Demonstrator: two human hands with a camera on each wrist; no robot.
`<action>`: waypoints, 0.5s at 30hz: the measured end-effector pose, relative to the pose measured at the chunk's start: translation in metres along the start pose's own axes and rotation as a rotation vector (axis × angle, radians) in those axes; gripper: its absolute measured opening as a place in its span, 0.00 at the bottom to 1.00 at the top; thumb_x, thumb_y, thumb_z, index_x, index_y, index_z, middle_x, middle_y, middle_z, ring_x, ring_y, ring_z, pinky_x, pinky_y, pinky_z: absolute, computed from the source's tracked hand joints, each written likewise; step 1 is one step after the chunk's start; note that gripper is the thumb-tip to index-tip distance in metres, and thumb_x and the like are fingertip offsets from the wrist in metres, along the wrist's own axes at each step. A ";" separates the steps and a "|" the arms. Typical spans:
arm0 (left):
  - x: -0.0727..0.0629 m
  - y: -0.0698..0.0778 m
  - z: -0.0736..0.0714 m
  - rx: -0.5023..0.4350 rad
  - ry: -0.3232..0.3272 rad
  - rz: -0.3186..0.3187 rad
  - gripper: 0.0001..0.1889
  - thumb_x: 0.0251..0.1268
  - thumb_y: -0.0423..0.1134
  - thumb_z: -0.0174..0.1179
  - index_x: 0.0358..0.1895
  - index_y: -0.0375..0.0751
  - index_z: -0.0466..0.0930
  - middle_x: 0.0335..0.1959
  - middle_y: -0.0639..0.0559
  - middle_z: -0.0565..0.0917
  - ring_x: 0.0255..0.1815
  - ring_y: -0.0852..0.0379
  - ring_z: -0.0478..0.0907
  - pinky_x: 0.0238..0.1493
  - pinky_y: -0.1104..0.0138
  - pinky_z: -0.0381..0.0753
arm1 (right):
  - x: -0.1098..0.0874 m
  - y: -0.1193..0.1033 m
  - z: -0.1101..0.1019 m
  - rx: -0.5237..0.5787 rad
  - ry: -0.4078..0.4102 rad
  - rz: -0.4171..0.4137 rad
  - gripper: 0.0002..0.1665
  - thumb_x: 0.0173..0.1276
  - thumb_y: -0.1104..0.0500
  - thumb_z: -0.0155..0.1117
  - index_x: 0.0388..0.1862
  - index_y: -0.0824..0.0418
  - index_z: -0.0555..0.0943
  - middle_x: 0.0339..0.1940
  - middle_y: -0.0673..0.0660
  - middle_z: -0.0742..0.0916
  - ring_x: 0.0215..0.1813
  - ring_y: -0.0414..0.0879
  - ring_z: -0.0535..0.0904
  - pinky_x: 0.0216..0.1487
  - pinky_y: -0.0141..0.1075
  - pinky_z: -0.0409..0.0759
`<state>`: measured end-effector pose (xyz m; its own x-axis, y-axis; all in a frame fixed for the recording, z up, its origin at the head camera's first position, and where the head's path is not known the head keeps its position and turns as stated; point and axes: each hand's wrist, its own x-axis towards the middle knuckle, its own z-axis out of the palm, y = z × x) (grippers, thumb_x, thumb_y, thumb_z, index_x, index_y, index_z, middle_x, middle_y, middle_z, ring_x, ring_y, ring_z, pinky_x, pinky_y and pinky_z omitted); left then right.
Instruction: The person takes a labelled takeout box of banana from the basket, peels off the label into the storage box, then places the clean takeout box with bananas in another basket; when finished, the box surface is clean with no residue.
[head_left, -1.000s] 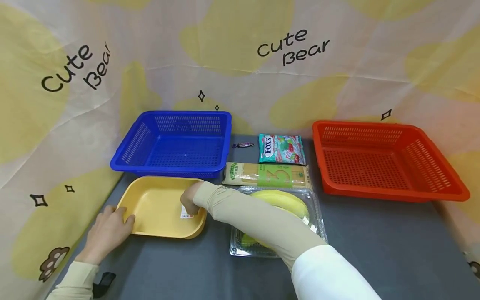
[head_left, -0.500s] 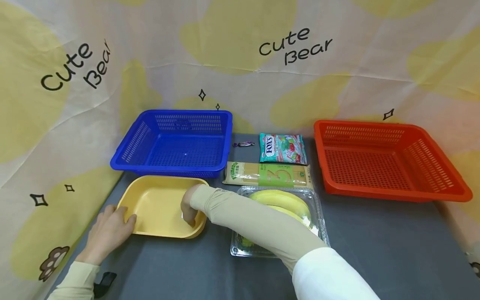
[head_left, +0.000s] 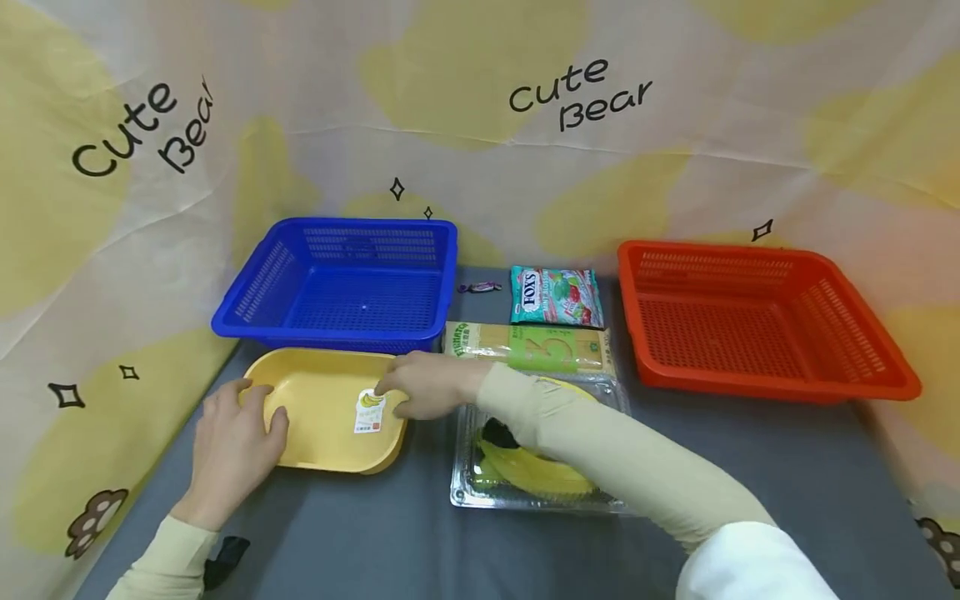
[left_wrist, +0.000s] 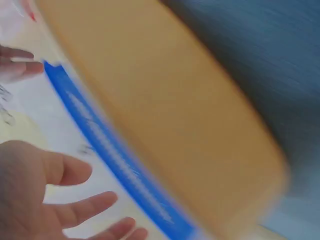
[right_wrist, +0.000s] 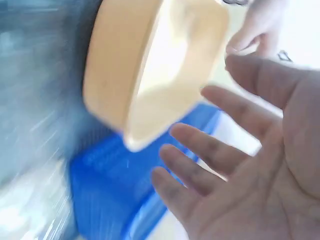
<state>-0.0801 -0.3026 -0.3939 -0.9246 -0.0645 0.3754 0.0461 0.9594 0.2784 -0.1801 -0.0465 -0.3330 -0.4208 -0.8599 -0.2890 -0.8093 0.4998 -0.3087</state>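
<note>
With the right hand (head_left: pixel 426 385) withdrawn to the right end of the yellow round-cornered plastic tray (head_left: pixel 311 425), fingers spread and empty, the flat white banana-printed label (head_left: pixel 368 413) inside lies exposed, apparently already placed, while the left hand (head_left: pixel 234 440) stands spread-fingered at the left end.

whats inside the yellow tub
A white label with a banana picture shows inside the yellow tub, toward its right end. The right hand partly covers the far right corner; anything beneath is hidden.

Blurry wrist views, right seemingly overexposed.
</note>
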 end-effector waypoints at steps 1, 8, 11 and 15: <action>0.001 0.010 0.000 -0.028 0.036 0.020 0.15 0.59 0.32 0.58 0.46 0.22 0.79 0.49 0.24 0.74 0.48 0.24 0.69 0.39 0.36 0.68 | -0.014 0.005 -0.001 0.008 0.063 0.012 0.25 0.73 0.53 0.57 0.68 0.53 0.74 0.66 0.53 0.79 0.69 0.46 0.73 0.70 0.37 0.70; 0.000 0.091 0.003 -0.258 -0.085 0.093 0.12 0.62 0.31 0.59 0.48 0.32 0.80 0.35 0.45 0.82 0.33 0.53 0.79 0.31 0.62 0.78 | -0.127 0.040 0.025 0.092 0.512 0.166 0.15 0.67 0.60 0.62 0.52 0.60 0.84 0.47 0.54 0.87 0.47 0.46 0.84 0.46 0.37 0.83; -0.003 0.120 0.012 -0.380 -0.284 0.070 0.13 0.65 0.34 0.59 0.52 0.36 0.79 0.38 0.49 0.83 0.35 0.60 0.80 0.34 0.68 0.80 | -0.173 0.053 0.052 0.118 0.654 0.317 0.12 0.65 0.63 0.63 0.46 0.59 0.86 0.40 0.51 0.88 0.37 0.41 0.83 0.33 0.31 0.79; -0.009 0.146 0.027 -0.484 -0.507 -0.003 0.21 0.68 0.38 0.59 0.62 0.37 0.74 0.50 0.46 0.82 0.43 0.58 0.82 0.41 0.66 0.84 | -0.220 0.062 0.089 0.147 0.742 0.519 0.10 0.64 0.64 0.64 0.43 0.59 0.86 0.36 0.50 0.86 0.32 0.38 0.79 0.25 0.28 0.71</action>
<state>-0.0749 -0.1540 -0.3808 -0.9819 0.1823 -0.0514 0.0980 0.7213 0.6856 -0.1013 0.1833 -0.3689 -0.9133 -0.3449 0.2165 -0.4064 0.8064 -0.4296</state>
